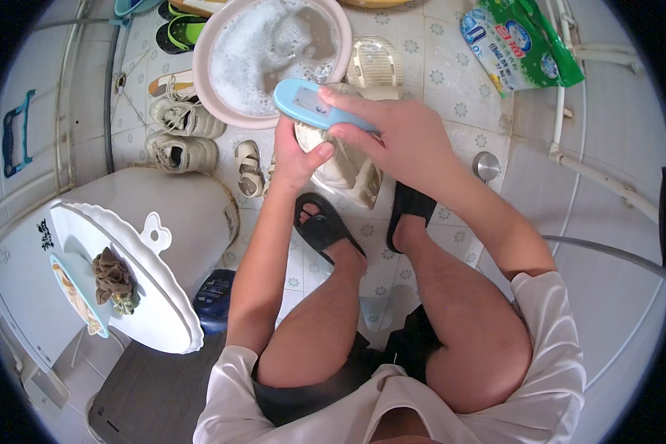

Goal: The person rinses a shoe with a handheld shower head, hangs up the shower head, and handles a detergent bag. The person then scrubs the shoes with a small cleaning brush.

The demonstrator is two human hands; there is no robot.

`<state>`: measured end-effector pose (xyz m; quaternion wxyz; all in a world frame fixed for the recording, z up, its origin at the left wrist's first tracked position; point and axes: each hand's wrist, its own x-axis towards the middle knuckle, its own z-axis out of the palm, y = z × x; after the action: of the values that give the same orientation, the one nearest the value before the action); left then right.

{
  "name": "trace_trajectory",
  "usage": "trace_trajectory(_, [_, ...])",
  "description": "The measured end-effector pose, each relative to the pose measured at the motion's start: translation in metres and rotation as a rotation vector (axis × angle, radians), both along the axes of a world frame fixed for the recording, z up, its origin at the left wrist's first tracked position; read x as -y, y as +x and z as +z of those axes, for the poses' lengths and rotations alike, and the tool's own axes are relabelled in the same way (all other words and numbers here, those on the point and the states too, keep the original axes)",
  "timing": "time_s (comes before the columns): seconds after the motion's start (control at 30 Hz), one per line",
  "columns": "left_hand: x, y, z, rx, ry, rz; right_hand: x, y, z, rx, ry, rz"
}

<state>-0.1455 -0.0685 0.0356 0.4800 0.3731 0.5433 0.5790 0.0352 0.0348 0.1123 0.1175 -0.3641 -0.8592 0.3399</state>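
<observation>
My right hand (403,137) grips a light-blue scrub brush (333,117) by its handle, fingers closed round it. The brush lies over the upper end of a cream-coloured shoe (340,164), and its bristles are hidden from me. Beneath the brush, my left hand (297,154) clasps that shoe at its left side, thumb on top. The shoe is tilted above the floor between my feet and the basin. Just beyond my hands stands a pink basin (213,96) of cloudy water with white suds. A pale sandal (376,61) lies right of the basin.
Worn cream sneakers (181,152) and a small sandal (249,169) stand left on the tiled floor (459,81). A green detergent bag (522,46) leans far right, by white pipes (607,170). Near left, a white scalloped lid (159,296) carries crumpled cloths (113,277). A floor drain (486,166) is right.
</observation>
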Motion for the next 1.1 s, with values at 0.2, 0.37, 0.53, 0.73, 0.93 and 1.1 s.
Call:
trace_trajectory(0.2, [-0.006, 0.0, 0.001, -0.035, 0.052, -0.019, -0.017, 0.005, -0.005, -0.007, -0.053, -0.099])
trace_trajectory(0.37, [-0.009, 0.008, 0.005, 0.003, 0.065, -0.004, -0.028, 0.008, -0.004, 0.124, -0.085, -0.14])
trace_trajectory(0.53, [-0.002, -0.002, -0.002, -0.056, 0.033, 0.003, -0.002, 0.001, -0.001, -0.03, 0.043, -0.009])
trace_trajectory(0.73, [-0.006, 0.004, 0.0, -0.046, 0.066, -0.054, -0.013, 0.005, -0.002, 0.021, 0.022, -0.056])
trace_trajectory(0.93, [-0.009, 0.006, 0.003, -0.022, 0.061, -0.059, -0.02, 0.002, -0.008, -0.059, 0.016, -0.074])
trace_trajectory(1.1, [-0.008, 0.011, 0.007, 0.052, 0.061, -0.033, -0.013, -0.001, 0.0, -0.031, 0.09, 0.025])
